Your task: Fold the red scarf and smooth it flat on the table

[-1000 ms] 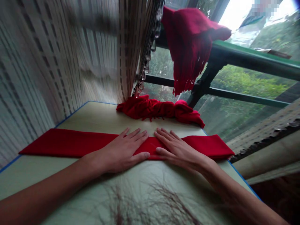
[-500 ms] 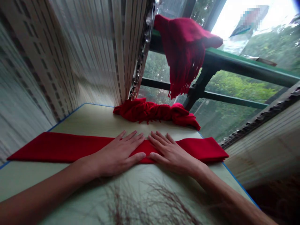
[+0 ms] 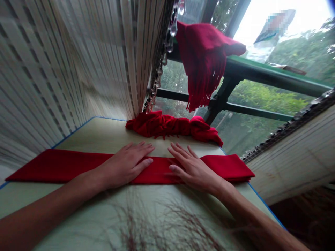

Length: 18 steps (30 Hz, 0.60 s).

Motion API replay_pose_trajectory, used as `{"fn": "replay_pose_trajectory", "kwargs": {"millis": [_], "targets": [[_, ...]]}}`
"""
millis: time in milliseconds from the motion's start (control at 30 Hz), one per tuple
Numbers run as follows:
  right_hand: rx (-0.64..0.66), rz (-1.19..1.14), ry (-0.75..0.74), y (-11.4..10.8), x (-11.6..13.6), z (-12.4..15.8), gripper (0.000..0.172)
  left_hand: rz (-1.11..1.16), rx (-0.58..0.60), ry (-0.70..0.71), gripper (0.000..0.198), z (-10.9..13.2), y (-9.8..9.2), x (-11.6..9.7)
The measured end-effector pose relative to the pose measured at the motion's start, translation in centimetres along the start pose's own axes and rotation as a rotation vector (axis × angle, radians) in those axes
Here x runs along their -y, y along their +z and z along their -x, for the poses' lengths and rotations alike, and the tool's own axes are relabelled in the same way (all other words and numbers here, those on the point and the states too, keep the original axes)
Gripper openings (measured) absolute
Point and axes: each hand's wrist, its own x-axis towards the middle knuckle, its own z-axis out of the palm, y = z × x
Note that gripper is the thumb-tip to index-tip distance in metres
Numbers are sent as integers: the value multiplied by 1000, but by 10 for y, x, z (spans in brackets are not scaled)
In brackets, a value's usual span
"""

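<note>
left hand point(image 3: 125, 165), right hand point(image 3: 193, 167), flat on folded red scarf point(image 3: 57, 165)

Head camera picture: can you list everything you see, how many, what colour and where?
folded scarf: one, red, flat across the table under both hands
bunched scarf: one, red, far edge of the table by the window
hanging scarf: one, red with fringe, draped over the rail
table: one, pale with blue edge, centre
slatted blinds: two, beige, one at left, one at lower right
bead string: one, clear, hanging at the left blind's edge
rail: one, green, across the window
left hand: one, flat on the folded scarf
right hand: one, flat on the folded scarf
</note>
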Motion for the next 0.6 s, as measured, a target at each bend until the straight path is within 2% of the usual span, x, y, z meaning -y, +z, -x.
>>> {"fn": "replay_pose_trajectory", "kwargs": {"millis": [167,367,600], "targets": [[-8,-9,-28,5,-3,0,69,-14,-133,-12,40,-3,-8,8],[43,3,15,4,-3,0,73,79,-50,-17,31,-2,-14,20],[21,27,12,8,-9,3,70,85,-46,0,26,-2,-14,20]]}}
